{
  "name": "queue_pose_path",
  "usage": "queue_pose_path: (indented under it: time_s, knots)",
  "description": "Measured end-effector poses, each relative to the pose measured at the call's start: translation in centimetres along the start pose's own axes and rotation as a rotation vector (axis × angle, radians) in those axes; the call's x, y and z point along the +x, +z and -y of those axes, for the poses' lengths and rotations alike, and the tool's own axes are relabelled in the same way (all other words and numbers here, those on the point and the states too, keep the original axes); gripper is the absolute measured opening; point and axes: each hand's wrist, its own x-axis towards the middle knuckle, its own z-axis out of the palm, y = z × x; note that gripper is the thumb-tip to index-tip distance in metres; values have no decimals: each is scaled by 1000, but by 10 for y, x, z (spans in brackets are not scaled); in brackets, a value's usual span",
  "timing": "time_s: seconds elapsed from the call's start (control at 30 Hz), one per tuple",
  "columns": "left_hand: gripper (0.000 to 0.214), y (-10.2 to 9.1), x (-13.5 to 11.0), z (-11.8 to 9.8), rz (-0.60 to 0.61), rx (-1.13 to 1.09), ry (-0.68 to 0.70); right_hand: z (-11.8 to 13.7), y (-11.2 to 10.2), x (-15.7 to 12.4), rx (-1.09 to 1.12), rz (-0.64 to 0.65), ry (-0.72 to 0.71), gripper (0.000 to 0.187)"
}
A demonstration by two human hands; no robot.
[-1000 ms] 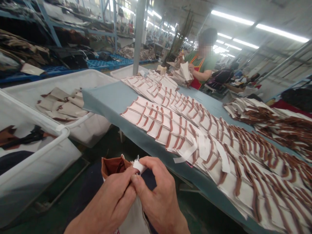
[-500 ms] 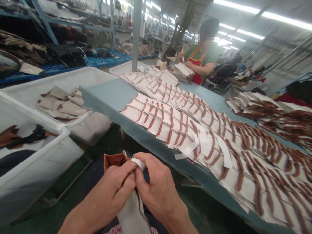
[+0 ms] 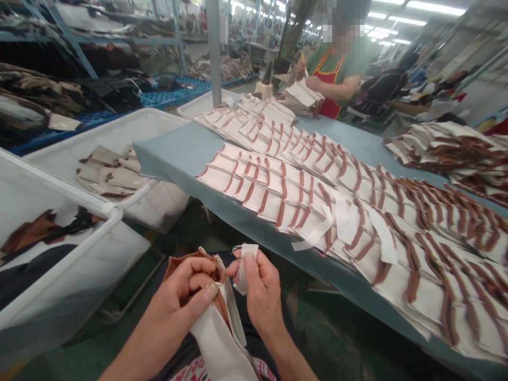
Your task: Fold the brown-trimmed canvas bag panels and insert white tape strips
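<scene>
My left hand (image 3: 186,293) is closed on the top edge of a cream fabric piece with brown trim (image 3: 220,338) that rests on my lap. My right hand (image 3: 260,291) pinches a small white label tab (image 3: 244,264) at that piece's upper edge, thumb and fingers pressed on it. The two hands are almost touching, low in the middle of the view. In front of them a blue-grey table (image 3: 178,153) carries long overlapping rows of the same cream pieces with brown strips (image 3: 301,196).
White bins (image 3: 119,132) at the left hold more cream pieces and dark scraps. A person in a red apron (image 3: 333,79) handles a stack at the table's far end. Further heaps (image 3: 456,151) lie at the right. Shelves with dark goods line the left wall.
My hands have parted slightly: the right has drawn the white tab up and away from the piece's edge, and the piece has opened more. The view has tilted down a little.
</scene>
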Motion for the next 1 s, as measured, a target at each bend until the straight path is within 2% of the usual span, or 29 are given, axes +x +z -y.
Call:
queue_pose_path:
  time_s: [0.1, 0.17, 0.33, 0.47, 0.67, 0.83, 1.0]
  knots:
    - [65, -1, -7, 4, -38, -89, -169, -4, -6, -4, 59, -23, 77, 58]
    - [65, -4, -9, 9, -23, -21, -180, -3, -12, -8, 43, 26, 107, 59]
    - [59, -17, -8, 17, 19, 225, 43, 14, -23, -39, -116, 213, 205, 53]
    - [48, -19, -9, 15, 109, 227, 135, 28, -18, -60, -293, 280, 193, 49]
    - [35, -16, -13, 23, 107, 262, 222, 32, -11, -54, -455, 299, 130, 27]
    - [34, -12, -13, 19, 50, 273, 292, 33, -10, -53, -428, 247, 62, 30]
    - [32, -11, -14, 6, 52, 229, 308, 48, -6, -47, -489, 268, 74, 32]
